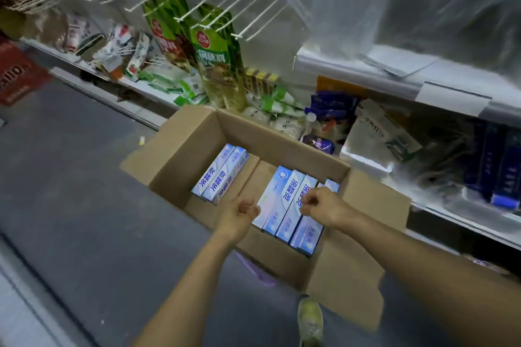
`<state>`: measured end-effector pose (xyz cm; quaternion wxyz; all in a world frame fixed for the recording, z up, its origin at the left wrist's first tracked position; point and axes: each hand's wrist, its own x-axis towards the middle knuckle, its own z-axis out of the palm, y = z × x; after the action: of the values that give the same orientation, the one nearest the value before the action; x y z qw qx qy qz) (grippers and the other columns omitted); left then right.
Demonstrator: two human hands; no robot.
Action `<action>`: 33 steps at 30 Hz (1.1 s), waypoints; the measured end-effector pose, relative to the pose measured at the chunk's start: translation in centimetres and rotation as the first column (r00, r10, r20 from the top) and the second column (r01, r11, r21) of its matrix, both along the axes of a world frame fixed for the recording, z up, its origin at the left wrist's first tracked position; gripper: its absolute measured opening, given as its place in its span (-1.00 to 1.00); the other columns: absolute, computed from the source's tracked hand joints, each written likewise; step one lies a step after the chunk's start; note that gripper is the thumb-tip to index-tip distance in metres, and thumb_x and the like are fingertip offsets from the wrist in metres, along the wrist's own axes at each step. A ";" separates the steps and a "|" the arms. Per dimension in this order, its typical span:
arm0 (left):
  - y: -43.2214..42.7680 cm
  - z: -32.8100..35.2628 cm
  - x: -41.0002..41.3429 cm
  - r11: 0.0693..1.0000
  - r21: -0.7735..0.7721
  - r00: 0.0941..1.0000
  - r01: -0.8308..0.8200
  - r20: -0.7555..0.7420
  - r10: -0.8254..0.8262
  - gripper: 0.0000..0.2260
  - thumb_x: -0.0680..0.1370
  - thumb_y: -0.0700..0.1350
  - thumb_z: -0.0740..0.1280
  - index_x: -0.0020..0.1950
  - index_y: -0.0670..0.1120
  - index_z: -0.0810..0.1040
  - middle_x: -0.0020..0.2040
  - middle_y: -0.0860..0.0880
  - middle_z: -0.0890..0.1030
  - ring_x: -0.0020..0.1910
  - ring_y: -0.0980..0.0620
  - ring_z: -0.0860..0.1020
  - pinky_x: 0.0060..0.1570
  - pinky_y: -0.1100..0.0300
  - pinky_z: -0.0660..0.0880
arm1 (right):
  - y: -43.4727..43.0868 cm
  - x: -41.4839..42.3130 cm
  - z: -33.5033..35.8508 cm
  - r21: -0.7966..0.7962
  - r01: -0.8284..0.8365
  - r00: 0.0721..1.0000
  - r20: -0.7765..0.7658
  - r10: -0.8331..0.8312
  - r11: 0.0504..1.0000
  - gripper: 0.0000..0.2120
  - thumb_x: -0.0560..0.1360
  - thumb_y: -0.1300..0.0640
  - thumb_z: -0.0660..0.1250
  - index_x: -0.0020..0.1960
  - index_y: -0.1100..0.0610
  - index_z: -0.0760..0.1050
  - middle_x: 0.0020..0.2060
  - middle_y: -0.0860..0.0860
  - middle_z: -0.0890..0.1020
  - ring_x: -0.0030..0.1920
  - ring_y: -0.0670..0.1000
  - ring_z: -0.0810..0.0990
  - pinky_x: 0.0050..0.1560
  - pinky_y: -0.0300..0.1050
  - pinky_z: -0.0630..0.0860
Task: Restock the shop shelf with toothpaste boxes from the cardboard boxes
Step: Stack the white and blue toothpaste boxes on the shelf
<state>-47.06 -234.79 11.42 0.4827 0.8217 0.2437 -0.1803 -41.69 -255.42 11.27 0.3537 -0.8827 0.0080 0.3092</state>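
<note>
Left hand point(242, 213) curled and empty, right hand point(320, 205) curled over the toothpaste boxes point(282, 200) beneath it in the cardboard box point(267, 135), grip I cannot tell; I judge a shallow pinch could let one slip back.

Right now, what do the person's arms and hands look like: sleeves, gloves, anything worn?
The left hand and right hand are bare: no gloves, watch or wristbands. Both forearms are uncovered to the frame edge, so no sleeve shows. A yellow-green shoe shows below.
</note>
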 end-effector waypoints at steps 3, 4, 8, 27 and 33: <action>0.6 -3.5 1.4 1.000 -0.008 0.997 0.005 -0.071 -0.005 -0.96 0.57 -0.14 0.33 -0.05 -0.01 0.49 -0.11 -0.02 0.54 -0.20 0.07 0.50 -0.11 0.22 0.43 | 1.1 1.0 -4.2 0.030 0.107 0.985 -0.141 -0.102 0.994 -0.72 0.48 0.23 0.36 0.05 0.46 0.49 -0.16 0.30 0.54 -0.19 0.08 0.51 -0.12 -0.13 0.43; 0.8 -4.8 2.1 1.000 -0.003 0.997 0.028 -0.078 -0.028 -0.97 0.57 -0.16 0.33 -0.02 -0.07 0.50 -0.12 -0.04 0.54 -0.22 0.08 0.48 -0.18 0.31 0.43 | 1.6 1.2 -5.4 0.028 0.132 0.976 -0.176 -0.125 0.991 -0.68 0.48 0.24 0.36 0.07 0.49 0.46 -0.25 0.26 0.47 -0.24 0.06 0.44 -0.18 -0.15 0.37; 1.4 -9.2 5.2 0.983 0.040 0.978 0.181 -0.117 -0.175 -0.78 0.55 -0.13 0.36 0.17 -0.18 0.53 -0.04 -0.02 0.54 -0.08 0.08 0.50 -0.32 0.46 0.36 | 3.7 2.3 -10.3 0.013 0.238 0.931 -0.290 -0.224 0.971 -0.67 0.48 0.24 0.36 0.04 0.53 0.44 -0.30 0.15 0.39 -0.30 0.05 0.40 -0.23 -0.12 0.32; 3.1 -24.2 13.5 0.972 -0.237 0.854 0.009 -0.503 -0.131 -0.48 0.20 0.15 0.52 0.04 -0.13 0.64 -0.05 -0.10 0.70 -0.17 -0.05 0.68 -0.17 0.10 0.62 | 11.7 5.6 -17.8 -0.406 0.459 0.801 -0.197 -0.566 0.790 -0.44 0.45 -0.22 0.33 0.23 0.17 0.38 0.19 0.09 0.54 0.20 0.15 0.54 0.09 -0.04 0.46; 4.6 -23.2 13.3 0.897 -0.439 0.753 -0.050 -0.606 -0.255 -0.71 0.47 -0.02 0.44 0.11 -0.14 0.60 -0.08 -0.14 0.70 -0.09 -0.12 0.66 -0.05 0.09 0.56 | 11.4 5.9 -18.0 -0.494 0.336 0.883 -0.133 -0.451 0.802 -0.50 0.45 -0.30 0.30 0.11 0.10 0.46 0.09 0.06 0.60 0.09 0.10 0.59 -0.06 -0.12 0.44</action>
<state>-33.77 -230.23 -11.77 0.5254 0.5928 0.3033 -0.5297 -35.82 -244.02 -6.73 0.1892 -0.8745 0.3079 0.3235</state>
